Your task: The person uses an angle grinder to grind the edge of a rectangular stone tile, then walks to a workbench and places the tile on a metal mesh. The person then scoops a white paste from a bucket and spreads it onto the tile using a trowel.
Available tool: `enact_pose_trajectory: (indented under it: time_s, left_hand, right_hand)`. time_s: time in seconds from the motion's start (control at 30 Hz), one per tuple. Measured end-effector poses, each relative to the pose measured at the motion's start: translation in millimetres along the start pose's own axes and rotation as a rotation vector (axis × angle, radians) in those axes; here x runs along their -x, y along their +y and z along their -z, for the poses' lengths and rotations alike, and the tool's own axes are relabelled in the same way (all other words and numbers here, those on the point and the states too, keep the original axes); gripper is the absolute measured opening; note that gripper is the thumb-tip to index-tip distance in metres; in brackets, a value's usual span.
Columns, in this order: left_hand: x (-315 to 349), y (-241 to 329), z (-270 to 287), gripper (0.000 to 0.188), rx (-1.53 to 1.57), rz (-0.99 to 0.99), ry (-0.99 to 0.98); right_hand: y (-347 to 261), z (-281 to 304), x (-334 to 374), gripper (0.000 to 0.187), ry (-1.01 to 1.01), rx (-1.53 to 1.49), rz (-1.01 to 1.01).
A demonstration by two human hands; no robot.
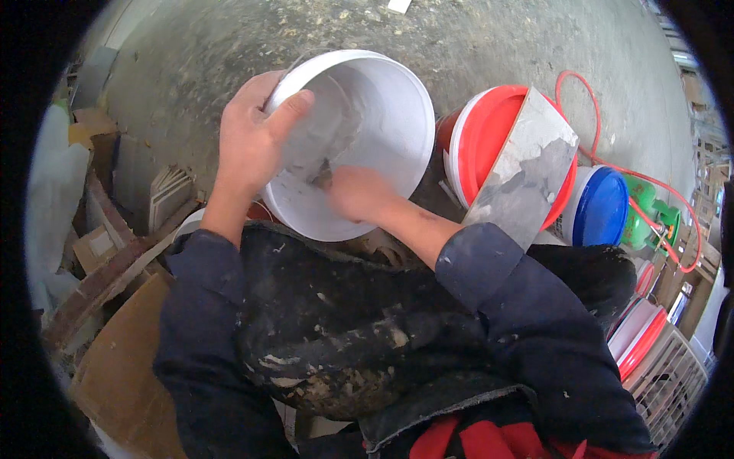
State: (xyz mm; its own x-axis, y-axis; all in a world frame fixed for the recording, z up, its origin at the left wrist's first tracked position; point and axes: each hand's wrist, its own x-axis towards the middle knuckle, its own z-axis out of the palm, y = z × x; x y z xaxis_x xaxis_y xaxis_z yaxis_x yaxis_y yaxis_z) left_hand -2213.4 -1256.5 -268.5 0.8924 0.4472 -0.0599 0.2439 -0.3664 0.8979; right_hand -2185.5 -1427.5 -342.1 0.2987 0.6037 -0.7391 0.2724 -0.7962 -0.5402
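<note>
A white plastic bucket is tilted in front of me, its mouth facing me. My left hand grips its rim on the left, with the thumb over the edge and the fingers behind the outer wall. Inside the bucket is my right hand, closed and blurred by motion, low against the inner wall. A small dark tip shows at its fingers; what it belongs to is too smeared to tell. Grey smears mark the bucket's inside.
Right of the bucket, a flat grey-stained board lies across a red-lidded bucket. Beyond it stand a blue-lidded bucket and a green gas cylinder with an orange hose. Wood and cardboard scraps are piled on the left.
</note>
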Motion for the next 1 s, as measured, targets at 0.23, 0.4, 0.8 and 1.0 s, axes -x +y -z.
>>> enact_pose_trajectory:
  time_s: [0.23, 0.4, 0.8, 1.0]
  left_hand:
    - [0.8, 7.0, -5.8, 0.052, 0.027, -0.045, -0.044]
    - [1.1, 6.9, -0.8, 0.052, -0.051, -0.031, -0.045]
    - [-3.4, 4.6, -6.7, 0.051, 0.017, -0.033, -0.081]
    - [-7.9, 10.1, -12.5, 0.048, -0.032, -0.103, -0.032]
  right_hand:
    - [0.7, 6.1, -5.7, 0.043, -0.003, -0.767, -0.157]
    - [8.1, 67.2, -1.7, 0.027, 0.235, 0.406, 0.074]
    - [28.6, 52.2, -10.7, 0.026, 0.239, 0.448, 0.056]
    - [48.7, 50.8, -35.9, 0.027, 0.333, 0.63, 0.081]
